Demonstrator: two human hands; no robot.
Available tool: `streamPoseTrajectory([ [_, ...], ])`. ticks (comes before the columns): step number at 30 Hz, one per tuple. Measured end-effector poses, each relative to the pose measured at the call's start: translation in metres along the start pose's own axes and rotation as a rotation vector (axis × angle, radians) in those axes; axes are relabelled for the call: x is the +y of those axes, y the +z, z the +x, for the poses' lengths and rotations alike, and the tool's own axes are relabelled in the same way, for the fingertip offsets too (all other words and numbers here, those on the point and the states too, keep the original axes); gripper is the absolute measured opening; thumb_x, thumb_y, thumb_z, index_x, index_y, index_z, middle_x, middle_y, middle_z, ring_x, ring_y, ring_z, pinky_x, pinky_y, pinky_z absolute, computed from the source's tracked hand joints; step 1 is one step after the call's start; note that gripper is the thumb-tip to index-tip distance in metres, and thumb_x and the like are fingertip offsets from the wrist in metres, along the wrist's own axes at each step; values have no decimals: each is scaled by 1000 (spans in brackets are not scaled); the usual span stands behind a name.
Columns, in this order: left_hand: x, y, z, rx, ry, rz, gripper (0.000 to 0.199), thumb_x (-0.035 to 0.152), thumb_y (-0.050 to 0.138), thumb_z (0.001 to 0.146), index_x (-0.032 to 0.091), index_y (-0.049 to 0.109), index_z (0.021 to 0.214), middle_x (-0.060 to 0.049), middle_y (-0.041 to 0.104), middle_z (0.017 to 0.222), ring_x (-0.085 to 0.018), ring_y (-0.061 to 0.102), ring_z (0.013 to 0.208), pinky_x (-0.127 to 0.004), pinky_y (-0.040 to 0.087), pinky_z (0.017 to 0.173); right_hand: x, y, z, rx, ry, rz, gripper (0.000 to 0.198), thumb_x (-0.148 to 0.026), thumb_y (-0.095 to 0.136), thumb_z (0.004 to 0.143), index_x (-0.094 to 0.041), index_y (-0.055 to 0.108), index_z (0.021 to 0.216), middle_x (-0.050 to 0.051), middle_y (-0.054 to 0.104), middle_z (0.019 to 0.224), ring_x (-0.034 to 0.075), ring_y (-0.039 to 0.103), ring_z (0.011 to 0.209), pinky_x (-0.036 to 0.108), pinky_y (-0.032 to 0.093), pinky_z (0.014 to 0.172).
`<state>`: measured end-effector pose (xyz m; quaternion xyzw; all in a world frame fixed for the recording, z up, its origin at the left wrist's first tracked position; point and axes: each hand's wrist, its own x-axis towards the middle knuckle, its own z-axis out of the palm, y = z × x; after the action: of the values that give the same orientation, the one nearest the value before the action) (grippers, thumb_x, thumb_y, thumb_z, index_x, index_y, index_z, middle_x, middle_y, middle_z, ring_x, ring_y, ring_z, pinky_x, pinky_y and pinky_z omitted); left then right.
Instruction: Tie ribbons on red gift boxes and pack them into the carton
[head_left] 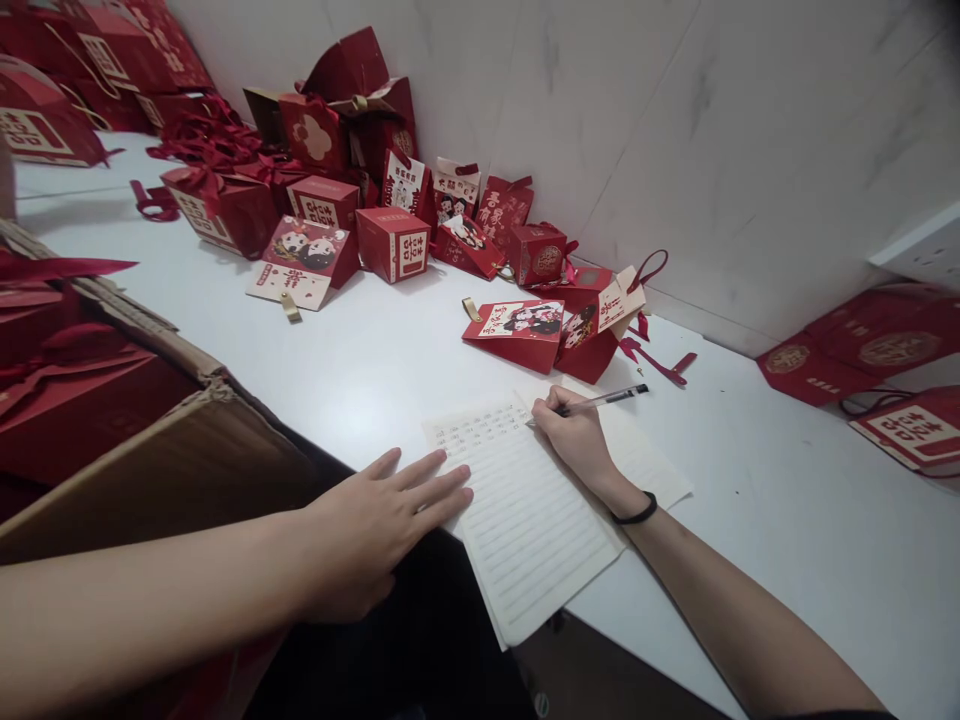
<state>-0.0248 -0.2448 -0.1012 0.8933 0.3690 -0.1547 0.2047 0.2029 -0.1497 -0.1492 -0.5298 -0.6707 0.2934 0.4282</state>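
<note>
Right wrist (620, 491): thin black band (637, 510). Both forearms (172, 575) bare.

Handwriting (480, 428) on paper (540, 540) can't be read, too small; cardboard box (187, 455) cut off left, socket strip (926, 250) right.

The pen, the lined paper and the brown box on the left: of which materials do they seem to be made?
Pen: probably glossy plastic, since its barrel looks partly see-through.
Lined paper: thin, matte paper, judging by its ruled lines and fine edges.
Brown box: likely matte corrugated cardboard; its rim looks thick and frayed.
</note>
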Motion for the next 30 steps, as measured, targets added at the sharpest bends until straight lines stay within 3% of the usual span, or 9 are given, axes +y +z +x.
streamPoseTrajectory([
  [4,2,-2,0,-50,-17,19,95,8,53,57,22,13,142,-6,7,149,-30,5,136,-54,12,107,1,0,0,1,-36,-63,26,-26,49,70,-20,30,52,-7,29,47,10,29,46,22,25,46],
  [11,-3,5,-1,73,32,-59,94,8,56,55,24,18,140,-6,13,148,-30,6,135,-53,10,107,-1,1,1,37,-33,-11,27,-27,48,70,-20,29,52,-6,28,48,10,29,47,23,26,47],
  [23,-1,5,0,40,2,-14,95,5,55,55,21,18,140,-7,12,148,-31,5,135,-56,12,106,1,1,1,24,-35,-20,27,-27,48,70,-20,29,52,-6,29,47,10,29,46,23,25,46],
  [30,-3,8,-1,89,29,-33,94,7,57,55,23,20,140,-6,13,148,-31,5,135,-53,11,108,0,2,0,36,-52,-22,27,-26,47,71,-20,28,53,-7,27,48,10,27,46,24,25,46],
])
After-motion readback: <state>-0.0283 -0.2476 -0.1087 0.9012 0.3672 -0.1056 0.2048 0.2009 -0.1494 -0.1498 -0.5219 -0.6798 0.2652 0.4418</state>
